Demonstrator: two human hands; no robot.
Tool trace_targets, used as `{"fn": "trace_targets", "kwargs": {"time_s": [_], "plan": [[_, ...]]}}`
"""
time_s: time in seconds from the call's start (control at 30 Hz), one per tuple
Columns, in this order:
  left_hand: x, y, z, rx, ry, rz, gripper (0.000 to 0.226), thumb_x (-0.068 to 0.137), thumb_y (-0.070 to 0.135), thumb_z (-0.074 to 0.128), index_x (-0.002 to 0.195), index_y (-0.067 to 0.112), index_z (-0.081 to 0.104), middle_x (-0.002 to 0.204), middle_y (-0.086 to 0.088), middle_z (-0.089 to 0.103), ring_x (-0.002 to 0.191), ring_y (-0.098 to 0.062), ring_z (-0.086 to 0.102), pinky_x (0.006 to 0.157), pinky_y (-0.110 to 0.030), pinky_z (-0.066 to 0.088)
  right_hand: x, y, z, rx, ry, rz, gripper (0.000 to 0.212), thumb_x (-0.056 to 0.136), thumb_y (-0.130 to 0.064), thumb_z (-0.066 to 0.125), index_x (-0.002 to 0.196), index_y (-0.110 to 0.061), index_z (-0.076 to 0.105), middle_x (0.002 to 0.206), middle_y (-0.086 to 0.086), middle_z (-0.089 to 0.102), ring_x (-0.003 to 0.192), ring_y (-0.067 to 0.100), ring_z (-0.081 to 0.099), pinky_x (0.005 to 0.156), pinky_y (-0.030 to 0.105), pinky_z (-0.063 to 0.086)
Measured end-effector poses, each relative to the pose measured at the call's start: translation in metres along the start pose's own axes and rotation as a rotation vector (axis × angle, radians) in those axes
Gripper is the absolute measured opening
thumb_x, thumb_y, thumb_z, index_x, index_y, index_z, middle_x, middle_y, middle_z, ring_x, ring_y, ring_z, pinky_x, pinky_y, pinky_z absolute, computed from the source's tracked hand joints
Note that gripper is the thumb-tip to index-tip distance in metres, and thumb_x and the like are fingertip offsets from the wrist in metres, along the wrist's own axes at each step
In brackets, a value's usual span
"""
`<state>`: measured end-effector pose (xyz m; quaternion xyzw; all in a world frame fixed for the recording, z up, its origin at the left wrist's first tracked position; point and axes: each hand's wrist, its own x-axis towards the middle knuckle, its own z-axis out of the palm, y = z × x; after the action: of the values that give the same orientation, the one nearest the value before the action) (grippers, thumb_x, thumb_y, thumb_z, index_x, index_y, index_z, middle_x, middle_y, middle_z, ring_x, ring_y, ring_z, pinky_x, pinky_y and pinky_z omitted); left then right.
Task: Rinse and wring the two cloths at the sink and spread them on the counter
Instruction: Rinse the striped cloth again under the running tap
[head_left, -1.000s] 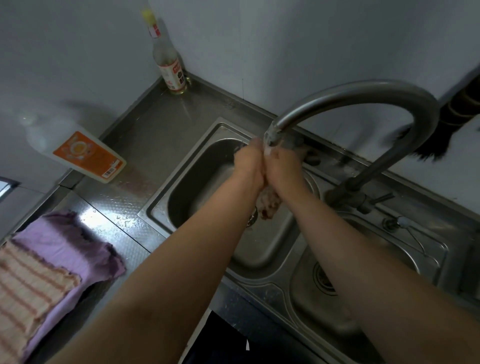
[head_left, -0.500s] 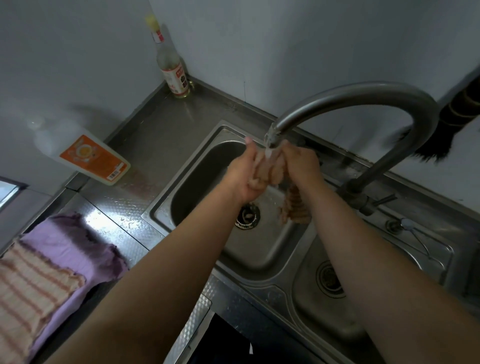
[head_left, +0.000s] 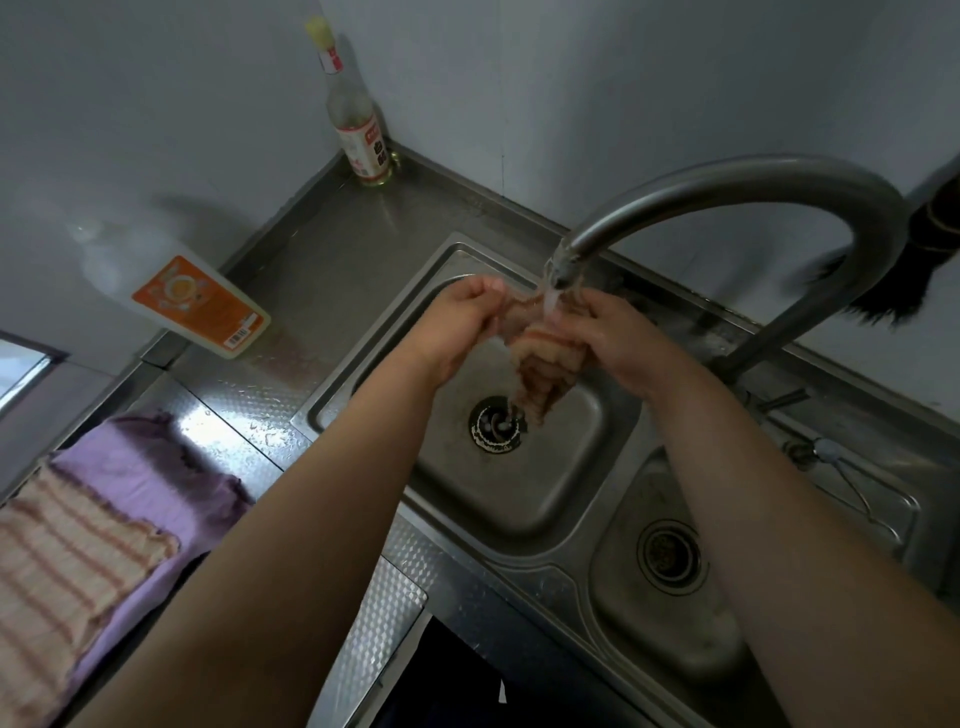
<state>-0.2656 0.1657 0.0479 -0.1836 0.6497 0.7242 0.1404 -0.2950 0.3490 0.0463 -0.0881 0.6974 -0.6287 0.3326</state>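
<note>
A: Cloth, striped, wet (head_left: 540, 364): where is it held?
B: Head view. Bunched between both hands under the faucet spout (head_left: 563, 265), water running onto it, its lower end hanging over the left basin (head_left: 550, 499) above the drain (head_left: 494, 423). Left hand (head_left: 457, 325) pinches one end, fingers curled; right hand (head_left: 608, 338) grips the other, fingers curled round it. The hands are close together, the cloth between them.
A: Other cloths?
B: Purple cloth (head_left: 150, 467), spread flat on the counter (head_left: 332, 260) at far left. Striped cloth (head_left: 62, 566) lying over it, nearer edge.
A: Remaining items?
B: Orange-labelled bottle (head_left: 202, 306), by the left wall. Glass bottle (head_left: 358, 130), yellow cap, upright in the back corner. Right basin (head_left: 670, 597), just beside the left one.
</note>
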Motion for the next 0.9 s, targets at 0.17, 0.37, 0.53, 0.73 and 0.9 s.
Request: {"fn": "trace_targets", "kwargs": {"time_s": [0.17, 0.37, 0.53, 0.73, 0.9], "plan": [[-0.008, 0.03, 0.005, 0.525, -0.071, 0.269, 0.011, 0.09, 0.015, 0.064, 0.081, 0.021, 0.063, 0.074, 0.007, 0.066, 0.069, -0.002, 0.064, 0.074, -0.024, 0.053, 0.001, -0.003, 0.006, -0.164, -0.093, -0.028, 0.025, 0.083, -0.006, 0.065, 0.106, 0.003, 0.058, 0.094, 0.011, 0.063, 0.09, 0.017, 0.062, 0.083, 0.04, 0.05], [0.001, 0.029, 0.019, 0.485, -0.076, 0.309, 0.011, 0.094, 0.024, 0.06, 0.098, 0.016, 0.066, 0.089, -0.002, 0.069, 0.082, -0.013, 0.066, 0.079, -0.034, 0.054, 0.009, -0.008, 0.021, -0.354, -0.092, -0.026, 0.022, 0.087, -0.046, 0.061, 0.107, -0.039, 0.064, 0.105, -0.009, 0.069, 0.112, 0.011, 0.06, 0.101, 0.042, 0.045], [-0.007, -0.019, 0.016, 0.058, -0.178, -0.1, 0.073, 0.085, 0.075, 0.032, 0.107, 0.016, 0.07, 0.107, -0.01, 0.072, 0.106, -0.026, 0.067, 0.097, -0.044, 0.049, 0.005, -0.012, 0.014, 0.051, 0.141, 0.02, 0.016, 0.097, -0.028, 0.052, 0.089, -0.024, 0.065, 0.065, -0.014, 0.068, 0.068, -0.001, 0.065, 0.067, 0.022, 0.049], [-0.014, -0.048, 0.025, -0.109, 0.186, 0.011, 0.024, 0.096, 0.028, 0.056, 0.081, 0.01, 0.062, 0.076, -0.008, 0.06, 0.072, -0.021, 0.058, 0.072, -0.038, 0.049, 0.011, -0.009, 0.001, -0.039, 0.469, -0.014, 0.018, 0.093, -0.03, 0.059, 0.096, -0.012, 0.06, 0.084, -0.002, 0.062, 0.072, 0.003, 0.06, 0.064, 0.018, 0.048], [-0.011, -0.023, 0.045, -0.174, 0.297, -0.069, 0.028, 0.099, 0.028, 0.049, 0.086, 0.006, 0.062, 0.073, -0.01, 0.062, 0.067, -0.021, 0.062, 0.065, -0.031, 0.054, 0.004, -0.004, 0.052, -0.494, 0.385, -0.126, 0.04, 0.099, -0.041, 0.044, 0.065, -0.021, 0.051, 0.059, -0.005, 0.053, 0.053, 0.003, 0.053, 0.055, 0.019, 0.041]]}}
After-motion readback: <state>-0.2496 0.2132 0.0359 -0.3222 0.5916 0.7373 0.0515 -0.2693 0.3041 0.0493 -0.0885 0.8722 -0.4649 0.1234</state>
